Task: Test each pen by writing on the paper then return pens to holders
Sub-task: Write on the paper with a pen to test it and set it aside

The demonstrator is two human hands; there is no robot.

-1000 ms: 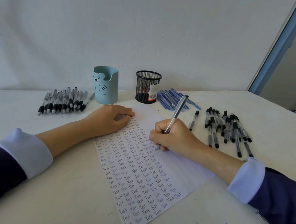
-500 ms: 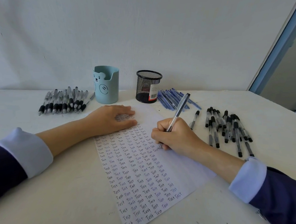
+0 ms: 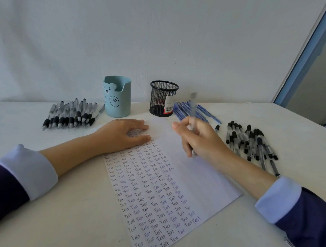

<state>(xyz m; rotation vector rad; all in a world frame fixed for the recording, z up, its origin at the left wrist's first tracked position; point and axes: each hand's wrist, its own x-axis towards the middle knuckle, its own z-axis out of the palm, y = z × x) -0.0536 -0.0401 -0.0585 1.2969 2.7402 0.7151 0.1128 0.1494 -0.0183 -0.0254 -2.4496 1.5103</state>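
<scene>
Two hands meet at the paper (image 3: pixel 183 182). The right hand (image 3: pixel 201 141) has its fingers (image 3: pixel 178 127) curled round a pen (image 3: pixel 193 108), which stands nearly upright and is blurred, so whether its tip touches the sheet cannot be told. One finger sticks out toward the paper's far edge. The left hand (image 3: pixel 123 135) lies flat on the paper's far left corner, its fingers straight, slightly spread and pressing on the written rows. Rows of "Test" fill the paper's left part, and its right strip is bare. Beyond the paper's far edge stand a blue bear holder (image 3: pixel 117 96) and a black mesh holder (image 3: pixel 162 98), apart from each other, with blue pens (image 3: pixel 180 109) lying just right of the mesh one. Right of the paper lies a heap of black-capped pens (image 3: pixel 252 142), near the right wrist. Left of the paper lies a row of black-grip pens (image 3: pixel 69 115). Bare desk (image 3: pixel 57 212) lies open on both sides of the paper's near half, around the forearms, and the paper's near corner runs out of view at the bottom.
</scene>
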